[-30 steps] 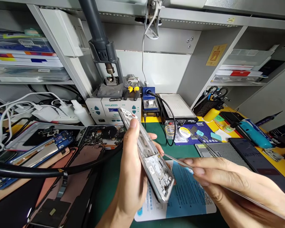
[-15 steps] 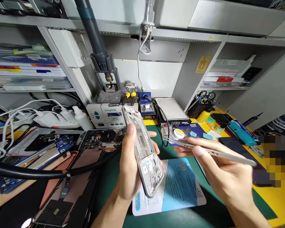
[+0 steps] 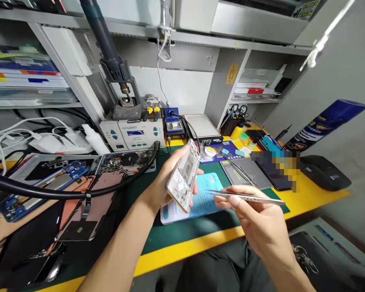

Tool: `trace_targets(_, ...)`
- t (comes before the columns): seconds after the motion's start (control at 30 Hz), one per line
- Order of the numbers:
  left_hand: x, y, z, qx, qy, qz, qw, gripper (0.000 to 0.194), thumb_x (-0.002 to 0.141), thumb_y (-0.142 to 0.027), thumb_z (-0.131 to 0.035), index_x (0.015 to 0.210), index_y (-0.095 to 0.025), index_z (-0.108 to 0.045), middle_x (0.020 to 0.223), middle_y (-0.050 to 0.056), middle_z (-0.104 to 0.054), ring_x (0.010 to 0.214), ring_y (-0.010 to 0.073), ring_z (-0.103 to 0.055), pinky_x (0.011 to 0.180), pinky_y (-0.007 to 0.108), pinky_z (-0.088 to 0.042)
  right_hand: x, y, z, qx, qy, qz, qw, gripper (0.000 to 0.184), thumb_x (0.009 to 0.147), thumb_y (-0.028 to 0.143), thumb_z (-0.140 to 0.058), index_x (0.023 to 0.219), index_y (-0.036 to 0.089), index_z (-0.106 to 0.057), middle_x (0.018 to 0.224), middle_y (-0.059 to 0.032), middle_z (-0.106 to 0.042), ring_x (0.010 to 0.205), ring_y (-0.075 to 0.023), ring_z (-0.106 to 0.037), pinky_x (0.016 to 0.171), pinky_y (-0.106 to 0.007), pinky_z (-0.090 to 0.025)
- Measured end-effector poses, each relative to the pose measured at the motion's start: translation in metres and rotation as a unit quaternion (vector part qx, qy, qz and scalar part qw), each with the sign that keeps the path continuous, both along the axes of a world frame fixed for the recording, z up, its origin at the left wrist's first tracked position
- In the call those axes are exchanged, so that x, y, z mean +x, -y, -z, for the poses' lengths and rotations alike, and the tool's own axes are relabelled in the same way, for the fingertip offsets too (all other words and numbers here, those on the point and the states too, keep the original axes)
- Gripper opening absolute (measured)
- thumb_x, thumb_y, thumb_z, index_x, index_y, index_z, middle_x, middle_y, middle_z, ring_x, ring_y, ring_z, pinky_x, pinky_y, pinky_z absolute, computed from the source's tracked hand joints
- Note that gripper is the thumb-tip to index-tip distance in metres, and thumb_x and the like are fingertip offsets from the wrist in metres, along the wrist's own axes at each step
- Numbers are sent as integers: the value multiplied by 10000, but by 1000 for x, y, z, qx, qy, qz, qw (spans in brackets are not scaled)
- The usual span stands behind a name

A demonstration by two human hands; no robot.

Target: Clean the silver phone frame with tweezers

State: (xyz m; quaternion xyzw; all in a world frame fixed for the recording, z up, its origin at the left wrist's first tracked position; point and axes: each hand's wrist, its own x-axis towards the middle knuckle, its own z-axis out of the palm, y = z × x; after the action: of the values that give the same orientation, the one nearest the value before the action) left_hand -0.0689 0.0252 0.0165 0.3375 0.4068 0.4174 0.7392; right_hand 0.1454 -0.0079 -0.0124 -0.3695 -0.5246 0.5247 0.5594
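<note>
My left hand (image 3: 166,176) is closed around a bare silver phone frame (image 3: 185,176), which stands tilted with its inner side facing right. Metal parts and small openings show inside the frame. Tweezers (image 3: 249,197) lie pinched in my right hand (image 3: 252,211), their thin tips pointing left toward the phone frame but apart from it. Beneath both hands is a blue and white printed mat (image 3: 205,194) on the green work mat (image 3: 158,239).
Left of my arm lie opened phones (image 3: 48,184) and a black hose (image 3: 42,194). A hot-air station (image 3: 134,136) and a soldering stand (image 3: 174,125) are at the back. On the right are a perforated metal plate (image 3: 261,172), a dark phone (image 3: 275,174) and a tall spray can (image 3: 325,125).
The view has swung right and down, bringing the desk edge and my lap into sight. The phone frame has turned in my left hand, its lower end now leaning left. The tweezers remain held.
</note>
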Motion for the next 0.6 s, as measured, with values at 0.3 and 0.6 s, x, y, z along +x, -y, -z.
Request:
trace_targets(0.3, 8, -12, 12, -82, -9, 121, 989, 700, 944, -733, -360, 1235, -153, -622, 655, 62, -665, 379, 247, -611, 299, 346, -488, 6, 32, 21, 124, 58, 18, 990, 233, 930, 107, -745, 1052, 277, -847, 1100, -66, -836, 994, -276, -824, 916, -381, -708)
trace_targets(0.6, 8, -7, 22, -61, -21, 107, 992, 760, 854, -816, -470, 1223, -165, -601, 610, 62, -662, 358, 270, -603, 272, 339, -453, -9, 36, 20, 90, 22, 36, 995, 192, 949, 97, -716, 937, 256, -824, 1058, -41, -783, 1000, -248, -808, 920, -419, -714)
